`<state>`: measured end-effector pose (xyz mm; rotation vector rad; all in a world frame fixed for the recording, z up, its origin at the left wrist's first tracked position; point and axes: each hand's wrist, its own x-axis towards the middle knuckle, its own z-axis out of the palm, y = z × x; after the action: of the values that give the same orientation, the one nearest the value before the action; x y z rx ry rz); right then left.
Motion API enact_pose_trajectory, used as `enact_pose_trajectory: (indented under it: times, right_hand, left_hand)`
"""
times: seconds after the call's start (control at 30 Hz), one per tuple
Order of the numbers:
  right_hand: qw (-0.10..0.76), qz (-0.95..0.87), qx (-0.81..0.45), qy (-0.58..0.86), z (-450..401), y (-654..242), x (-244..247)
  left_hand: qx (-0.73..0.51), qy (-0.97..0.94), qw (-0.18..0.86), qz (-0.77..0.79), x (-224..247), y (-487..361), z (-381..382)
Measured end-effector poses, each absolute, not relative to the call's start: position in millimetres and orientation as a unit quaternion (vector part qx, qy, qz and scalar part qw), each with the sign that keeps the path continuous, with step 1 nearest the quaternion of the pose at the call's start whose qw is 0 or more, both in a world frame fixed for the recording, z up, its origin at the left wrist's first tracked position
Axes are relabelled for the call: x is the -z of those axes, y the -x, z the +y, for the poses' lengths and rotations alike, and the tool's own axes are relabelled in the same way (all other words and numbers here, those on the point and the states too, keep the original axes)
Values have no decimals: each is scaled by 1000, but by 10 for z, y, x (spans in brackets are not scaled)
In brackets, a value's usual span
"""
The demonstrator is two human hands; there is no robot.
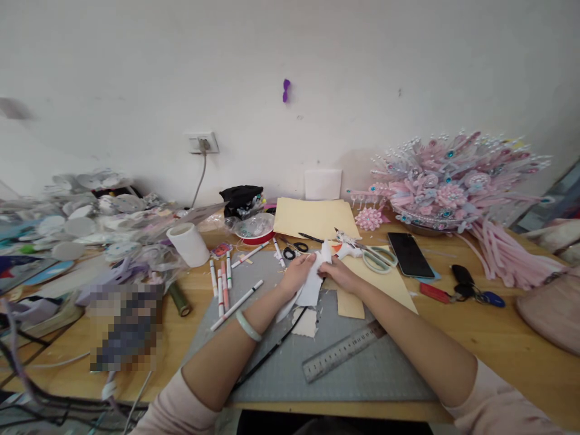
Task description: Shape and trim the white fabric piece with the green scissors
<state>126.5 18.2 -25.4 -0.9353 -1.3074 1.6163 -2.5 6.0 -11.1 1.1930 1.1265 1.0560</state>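
Both of my hands meet above a grey cutting mat (272, 380). Between them is a crumpled white sheet of paper or tissue (312, 291); which of the two it is, I cannot tell. My left hand (296, 275) grips its left side, fingers closed. At the upper right of the sheet, my right hand (341, 275) pinches it. A torn white scrap (305, 322) lies just below, with a black cable (272, 350) running past it. To the right are a cream card piece (350, 304) and a steel ruler (339, 352). Behind the right hand, a white and orange object (348, 249) is partly hidden.
Markers (225, 284) and a paper roll (188, 244) stand left. Beyond the hands are black-handled scissors (295, 249), green-handled scissors (379, 260) and cream sheets (312, 216). A phone (411, 254), keys (463, 283) and a pink beaded headpiece (446, 187) occupy the right.
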Motion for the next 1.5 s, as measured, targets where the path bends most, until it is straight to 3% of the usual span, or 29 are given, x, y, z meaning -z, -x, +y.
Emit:
enact_pose_trajectory:
  times: [0.17, 1.5]
  right_hand:
    - [427, -505, -656, 364, 174, -1256, 232]
    - [445, -452, -678, 372, 204, -1237, 228]
  left_hand:
    - [-452, -460, 594, 482, 89, 16, 65]
    - [-486, -514, 513, 487, 83, -8, 12]
